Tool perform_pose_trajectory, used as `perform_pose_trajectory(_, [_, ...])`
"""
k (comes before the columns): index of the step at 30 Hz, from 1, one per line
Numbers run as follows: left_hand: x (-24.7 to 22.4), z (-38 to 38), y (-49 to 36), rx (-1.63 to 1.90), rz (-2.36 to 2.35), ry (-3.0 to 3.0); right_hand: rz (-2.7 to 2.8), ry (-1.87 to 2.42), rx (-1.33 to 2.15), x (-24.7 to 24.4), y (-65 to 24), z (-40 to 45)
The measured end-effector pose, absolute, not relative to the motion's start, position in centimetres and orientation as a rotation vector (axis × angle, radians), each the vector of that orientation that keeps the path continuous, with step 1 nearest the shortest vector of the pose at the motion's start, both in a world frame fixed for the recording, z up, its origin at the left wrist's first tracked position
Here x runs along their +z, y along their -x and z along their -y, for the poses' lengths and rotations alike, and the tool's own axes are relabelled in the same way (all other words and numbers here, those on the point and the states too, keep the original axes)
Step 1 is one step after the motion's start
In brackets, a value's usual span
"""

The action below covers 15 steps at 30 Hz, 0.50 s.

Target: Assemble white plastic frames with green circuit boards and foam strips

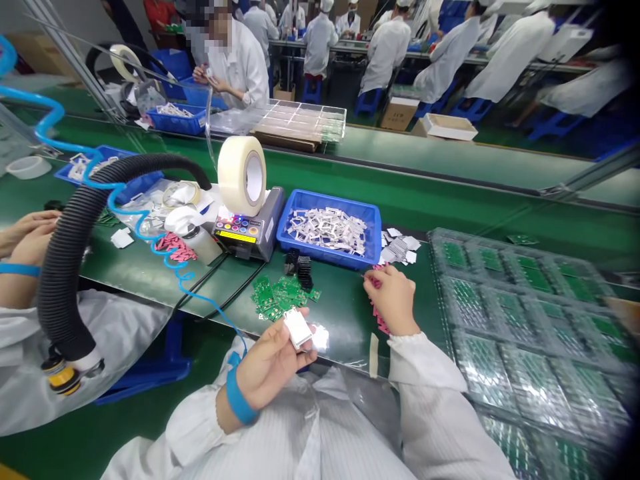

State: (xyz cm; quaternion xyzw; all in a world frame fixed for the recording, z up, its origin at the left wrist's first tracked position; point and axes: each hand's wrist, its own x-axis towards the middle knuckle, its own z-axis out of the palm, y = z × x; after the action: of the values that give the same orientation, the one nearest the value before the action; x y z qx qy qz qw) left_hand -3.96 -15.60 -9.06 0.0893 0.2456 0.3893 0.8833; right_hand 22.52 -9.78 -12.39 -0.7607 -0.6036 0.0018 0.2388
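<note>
My left hand (273, 365), with a blue wrist strap (240, 397) around its wrist, holds a small white rectangular part (298, 329) between thumb and fingers. My right hand (393, 300) pinches a strip of pink pieces (380, 322) that hangs below the fingers. Between my hands, green circuit boards (279, 297) lie in a loose pile on the green bench mat (340, 327). Small black finned heat sinks (300, 269) stand just beyond that pile. A blue bin (327, 230) of white metal frames sits farther ahead, above my right hand.
A tape roll (242, 176) stands on a digital scale (249, 230). Clear trays of green boards (520, 333) cover the right side. A co-worker's hands (30, 240) rest at left, behind a black corrugated hose (65, 267). A blue coiled tube (150, 227) crosses the bench.
</note>
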Motion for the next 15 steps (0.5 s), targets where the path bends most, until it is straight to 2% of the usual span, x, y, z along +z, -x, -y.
perform_pose_trajectory(4, [-9.0,15.5,4.3,0.831,-0.524,-0.205,1.683,1.954,0.059,-11.1,-21.6,10.3])
perform_pose_trajectory(8, [-8.7,15.4,4.3,0.84,-0.542,-0.24,1.942,1.589,0.205,-6.3,-18.0,13.1])
perform_pose_trajectory(11, [-8.5,15.4,4.1,0.847,-0.537,-0.28,2.179,1.255,0.096,-3.0,-15.1,15.0])
perform_pose_trajectory(15, [-8.6,15.5,3.9,0.833,-0.542,-0.294,2.312,1.182,-0.08,-1.6,-13.3,15.7])
